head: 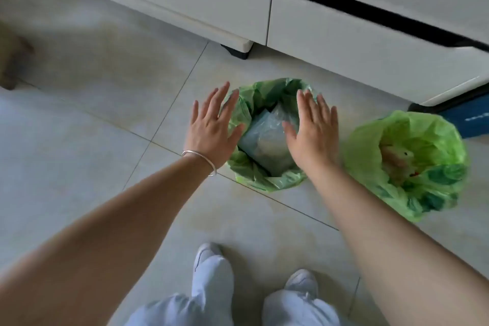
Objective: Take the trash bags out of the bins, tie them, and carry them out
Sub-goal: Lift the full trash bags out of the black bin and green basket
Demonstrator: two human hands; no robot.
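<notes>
I stand over the near green bag (247, 172), which lines a bin on the tiled floor (79, 140) just in front of the white cabinet (344, 42). My left hand (211, 130) hovers over that bag's left rim and my right hand (315, 130) over its right side, both with fingers spread flat and pinching nothing. Inside it lies a pale crumpled plastic sack (267, 140). To the right of this bag sits a second green bag (412, 167), also open, with scraps inside. I judge the film thin, soft and slippery, and the load light, so I would gather the folded-over rim at opposite sides and lift straight up, since a sharp tug could tear it
</notes>
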